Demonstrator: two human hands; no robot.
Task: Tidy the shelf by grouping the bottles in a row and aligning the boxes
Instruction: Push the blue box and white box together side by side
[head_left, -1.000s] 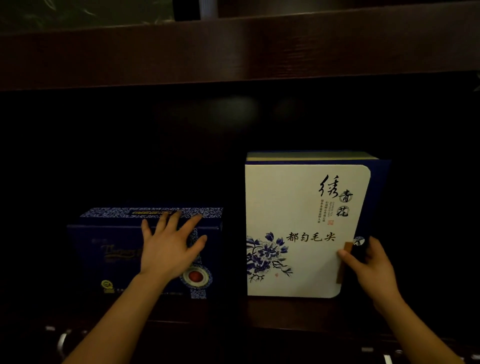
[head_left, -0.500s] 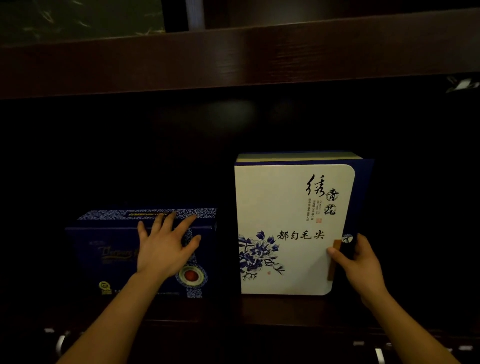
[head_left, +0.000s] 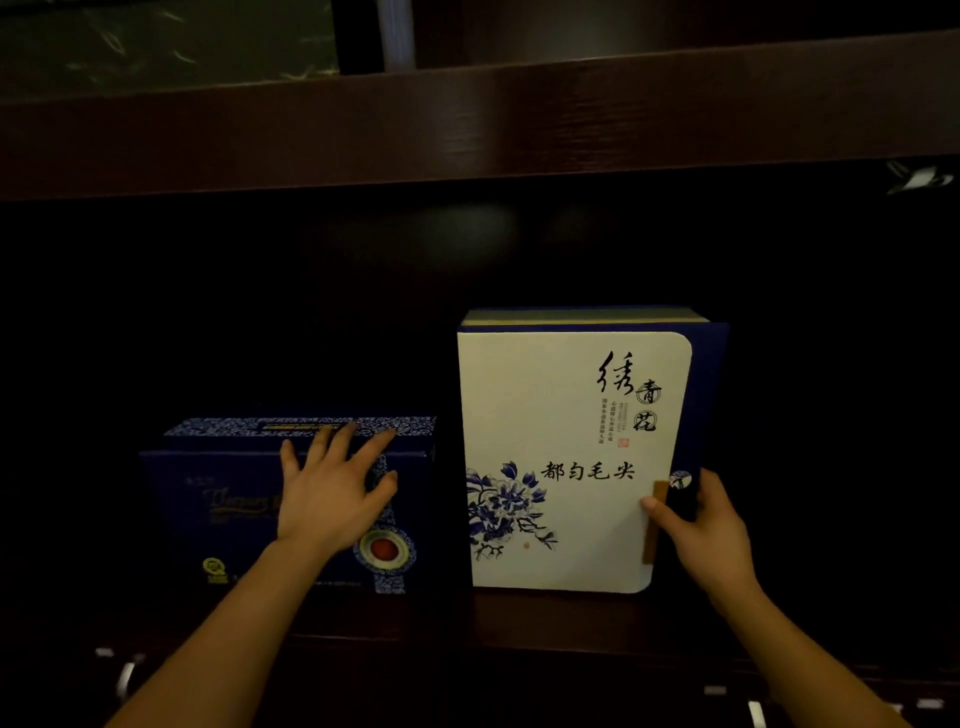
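Note:
A low dark blue box (head_left: 228, 499) with a patterned top lies on the left of a dark wooden shelf (head_left: 545, 618). My left hand (head_left: 332, 493) rests flat on its front face, fingers spread. A taller white box (head_left: 561, 457) with blue flowers and black calligraphy stands upright just right of it, a narrow gap between them. My right hand (head_left: 701, 525) grips the white box's right edge, thumb on the front by a brown clasp, fingers round the blue side. No bottles are in view.
A thick dark shelf board (head_left: 467, 119) runs across overhead. The compartment behind and to both sides of the boxes is very dark. Small metal fittings (head_left: 124, 675) glint below the shelf's front edge.
Both boxes and both hands sit a little further left in view than one second ago, largely from head motion. The grips are unchanged.

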